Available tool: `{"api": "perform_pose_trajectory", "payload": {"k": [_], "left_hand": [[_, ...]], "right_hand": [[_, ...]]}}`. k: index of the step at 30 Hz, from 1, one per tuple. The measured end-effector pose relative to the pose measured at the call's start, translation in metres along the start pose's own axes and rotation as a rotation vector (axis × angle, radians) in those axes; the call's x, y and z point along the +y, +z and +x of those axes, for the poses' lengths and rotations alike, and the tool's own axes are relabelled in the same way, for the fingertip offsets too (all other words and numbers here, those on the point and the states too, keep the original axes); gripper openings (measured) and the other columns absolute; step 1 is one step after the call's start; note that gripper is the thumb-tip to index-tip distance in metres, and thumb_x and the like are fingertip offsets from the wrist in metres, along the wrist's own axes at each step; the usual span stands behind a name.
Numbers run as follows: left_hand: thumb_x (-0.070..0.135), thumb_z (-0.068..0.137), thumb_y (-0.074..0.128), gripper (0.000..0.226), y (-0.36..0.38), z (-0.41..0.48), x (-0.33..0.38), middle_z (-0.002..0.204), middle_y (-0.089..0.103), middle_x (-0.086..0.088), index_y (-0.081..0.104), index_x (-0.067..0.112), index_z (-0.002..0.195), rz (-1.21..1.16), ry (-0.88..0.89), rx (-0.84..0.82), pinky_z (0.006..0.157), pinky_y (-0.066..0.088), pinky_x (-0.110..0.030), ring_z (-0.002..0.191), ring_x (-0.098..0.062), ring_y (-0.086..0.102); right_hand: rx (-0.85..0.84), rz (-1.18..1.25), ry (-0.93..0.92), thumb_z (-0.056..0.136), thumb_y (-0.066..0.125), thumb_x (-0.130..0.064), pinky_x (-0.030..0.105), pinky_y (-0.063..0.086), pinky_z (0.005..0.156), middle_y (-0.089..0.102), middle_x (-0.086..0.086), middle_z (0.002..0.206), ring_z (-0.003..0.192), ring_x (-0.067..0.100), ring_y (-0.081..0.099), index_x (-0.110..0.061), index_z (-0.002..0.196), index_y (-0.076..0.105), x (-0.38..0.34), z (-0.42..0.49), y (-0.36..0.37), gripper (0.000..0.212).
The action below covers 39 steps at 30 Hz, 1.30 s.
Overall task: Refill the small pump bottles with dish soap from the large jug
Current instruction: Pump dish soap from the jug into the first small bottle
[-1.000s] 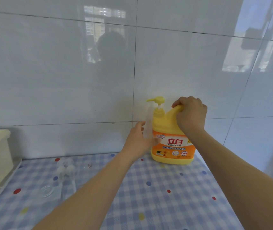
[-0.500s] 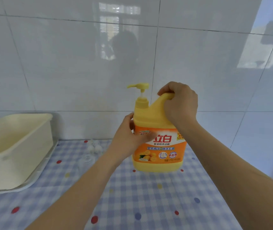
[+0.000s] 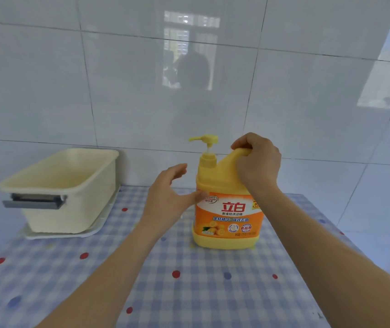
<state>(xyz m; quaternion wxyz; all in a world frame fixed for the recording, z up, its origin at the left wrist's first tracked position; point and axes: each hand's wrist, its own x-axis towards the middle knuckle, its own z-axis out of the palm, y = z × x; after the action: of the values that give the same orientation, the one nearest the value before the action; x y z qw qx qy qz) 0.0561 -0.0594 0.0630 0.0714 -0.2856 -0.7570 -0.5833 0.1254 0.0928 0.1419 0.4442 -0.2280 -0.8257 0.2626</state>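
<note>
A large yellow dish soap jug (image 3: 227, 214) with an orange label and a pump head stands upright on the checked tablecloth (image 3: 189, 292), right of the middle. My right hand (image 3: 258, 162) grips the jug's handle from above. My left hand (image 3: 170, 197) is spread open at the jug's left side, its thumb touching the label. No small pump bottle shows in this frame.
A cream plastic basket (image 3: 63, 188) with a grey handle stands on a white tray (image 3: 70, 233) at the back left. White wall tiles (image 3: 142, 91) rise right behind the table. The table's right edge runs close past the jug.
The jug was lifted from the back wall and now stands on the cloth nearer to me. My left hand has let go of its side and opened. The view has shifted left.
</note>
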Motion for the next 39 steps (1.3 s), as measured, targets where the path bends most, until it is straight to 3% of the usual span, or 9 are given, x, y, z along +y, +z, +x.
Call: {"api": "perform_pose_trajectory", "payload": {"k": [4,9,12,18,24,27,31,35,39], "left_hand": [[0.038,0.068,0.084,0.072,-0.016,-0.004,-0.018,0.125,0.051,0.017,0.052,0.031,0.132,-0.016,-0.032,0.106,0.094,0.039,-0.017,0.117,-0.001,0.048],[0.019,0.067,0.088,0.093,-0.028,-0.008,-0.055,0.135,0.045,0.005,0.036,0.027,0.144,-0.019,-0.288,-0.133,0.091,0.039,-0.024,0.119,-0.008,0.044],[0.016,0.068,0.087,0.084,-0.026,-0.009,-0.076,0.129,0.052,0.005,0.041,0.024,0.138,0.027,-0.374,-0.25,0.088,0.043,-0.025,0.114,-0.01,0.051],[0.011,0.071,0.084,0.036,-0.022,0.005,-0.072,0.097,0.072,0.007,0.067,0.015,0.102,-0.046,-0.305,-0.156,0.072,0.049,-0.014,0.094,-0.011,0.069],[0.015,0.07,0.085,0.034,-0.037,0.038,-0.023,0.093,0.075,0.003,0.065,0.016,0.098,-0.153,-0.157,-0.15,0.067,0.055,-0.019,0.086,-0.01,0.071],[0.024,0.067,0.086,0.034,-0.044,0.051,-0.005,0.092,0.076,0.004,0.069,0.022,0.097,-0.151,-0.083,-0.2,0.08,0.057,-0.026,0.087,-0.007,0.071],[0.043,0.056,0.086,0.039,-0.048,0.06,0.007,0.09,0.075,0.005,0.07,0.029,0.088,-0.157,-0.028,-0.252,0.084,0.054,-0.026,0.09,-0.009,0.07],[0.052,0.054,0.087,0.045,-0.049,0.07,0.006,0.095,0.074,0.007,0.071,0.032,0.091,-0.169,0.018,-0.308,0.09,0.055,-0.035,0.094,-0.008,0.069],[0.046,0.055,0.088,0.049,-0.054,0.079,0.01,0.095,0.075,0.005,0.071,0.025,0.096,-0.21,0.035,-0.41,0.088,0.054,-0.03,0.094,-0.01,0.071]], "right_hand": [[0.023,0.013,0.018,0.066,0.042,0.014,0.046,0.045,0.094,0.059,-0.012,0.082,0.096,0.02,0.058,-0.025,0.083,0.067,-0.003,-0.001,0.005,0.05],[-0.086,-0.089,0.05,0.072,0.044,0.01,0.036,0.049,0.078,0.065,-0.005,0.095,0.091,0.019,0.056,-0.03,0.083,0.066,-0.008,0.005,-0.001,0.047],[-0.173,-0.071,0.027,0.078,0.045,0.008,0.032,0.051,0.071,0.07,-0.004,0.097,0.088,0.016,0.06,-0.027,0.087,0.071,-0.018,0.011,-0.012,0.045],[-0.173,0.01,-0.048,0.077,0.042,0.004,0.033,0.05,0.063,0.072,-0.003,0.084,0.062,0.014,0.057,-0.027,0.082,0.071,-0.048,0.026,-0.006,0.042],[-0.235,0.018,-0.018,0.082,0.044,-0.004,0.039,0.058,0.074,0.073,-0.003,0.084,0.07,0.016,0.064,-0.028,0.087,0.071,-0.062,0.048,0.016,0.036],[-0.279,0.022,-0.004,0.083,0.045,-0.005,0.037,0.056,0.072,0.073,-0.002,0.087,0.065,0.015,0.06,-0.028,0.089,0.071,-0.068,0.055,0.024,0.035],[-0.308,0.016,0.021,0.082,0.045,-0.004,0.041,0.058,0.079,0.072,-0.004,0.088,0.082,0.018,0.067,-0.029,0.086,0.07,-0.071,0.057,0.029,0.035],[-0.361,-0.002,0.051,0.08,0.045,0.0,0.041,0.059,0.074,0.073,0.0,0.088,0.071,0.019,0.065,-0.03,0.085,0.069,-0.069,0.057,0.038,0.039],[-0.385,-0.038,0.04,0.074,0.039,0.002,0.036,0.053,0.067,0.073,0.0,0.089,0.064,0.018,0.06,-0.031,0.085,0.067,-0.072,0.059,0.04,0.045]]}}
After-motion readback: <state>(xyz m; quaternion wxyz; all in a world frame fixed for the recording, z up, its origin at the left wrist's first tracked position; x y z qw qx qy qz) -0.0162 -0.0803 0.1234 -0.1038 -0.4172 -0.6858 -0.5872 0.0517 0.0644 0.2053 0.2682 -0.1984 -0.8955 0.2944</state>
